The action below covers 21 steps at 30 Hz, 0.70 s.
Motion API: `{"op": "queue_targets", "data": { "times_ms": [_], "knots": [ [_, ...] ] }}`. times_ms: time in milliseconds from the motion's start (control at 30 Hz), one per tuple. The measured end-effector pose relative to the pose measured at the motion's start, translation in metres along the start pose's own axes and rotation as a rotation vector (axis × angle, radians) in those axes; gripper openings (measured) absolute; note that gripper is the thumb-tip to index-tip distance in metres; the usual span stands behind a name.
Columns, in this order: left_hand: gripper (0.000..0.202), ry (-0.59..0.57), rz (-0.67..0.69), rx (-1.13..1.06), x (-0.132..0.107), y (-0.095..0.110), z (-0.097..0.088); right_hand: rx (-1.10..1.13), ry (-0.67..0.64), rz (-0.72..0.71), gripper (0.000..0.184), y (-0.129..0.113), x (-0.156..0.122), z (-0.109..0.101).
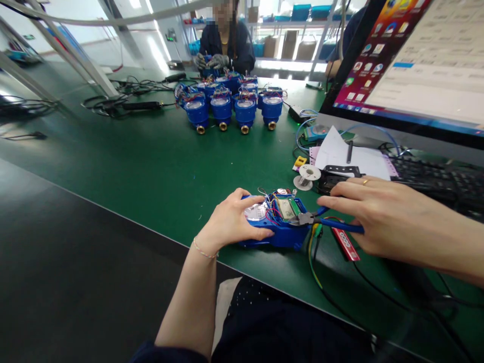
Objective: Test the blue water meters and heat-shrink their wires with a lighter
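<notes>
A blue water meter (282, 222) with its top open lies near the front edge of the green table (151, 166); coloured wires and a small circuit board show inside. My left hand (232, 219) is wrapped over its left side, thumb along the front. My right hand (378, 214) grips blue-handled cutting pliers (321, 220), whose jaws sit at the meter's right edge among the wires.
Several blue meters (234, 103) stand in rows at the far side, where a seated person in gloves (225, 45) works. A monitor (412, 60), a keyboard (442, 184), papers (351, 154), an empty spool (307, 176) and cables (124, 101) lie around.
</notes>
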<state>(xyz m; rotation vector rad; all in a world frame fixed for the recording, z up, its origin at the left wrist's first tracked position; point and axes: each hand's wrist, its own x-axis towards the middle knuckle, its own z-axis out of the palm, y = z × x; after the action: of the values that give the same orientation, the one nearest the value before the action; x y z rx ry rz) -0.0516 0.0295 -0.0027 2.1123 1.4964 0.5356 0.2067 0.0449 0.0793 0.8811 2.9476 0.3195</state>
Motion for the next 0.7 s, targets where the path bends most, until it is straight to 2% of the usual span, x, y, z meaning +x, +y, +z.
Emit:
{"op": "queue_targets", "data": {
  "times_ms": [333,533,700],
  "knots": [
    [0.072,-0.003,-0.006,0.009,-0.0004,-0.0004,0.0003,0.013,-0.001,-0.016,0.037,0.002,0.0015,0.001],
    [0.072,0.0,-0.006,0.009,-0.0004,0.0001,0.0002,-0.089,-0.005,-0.053,0.034,0.0008,0.0013,0.0008],
    [0.072,-0.008,-0.006,0.011,0.0,0.0005,-0.0001,-0.196,0.104,-0.086,0.027,-0.0048,-0.0051,0.0051]
  ]
}}
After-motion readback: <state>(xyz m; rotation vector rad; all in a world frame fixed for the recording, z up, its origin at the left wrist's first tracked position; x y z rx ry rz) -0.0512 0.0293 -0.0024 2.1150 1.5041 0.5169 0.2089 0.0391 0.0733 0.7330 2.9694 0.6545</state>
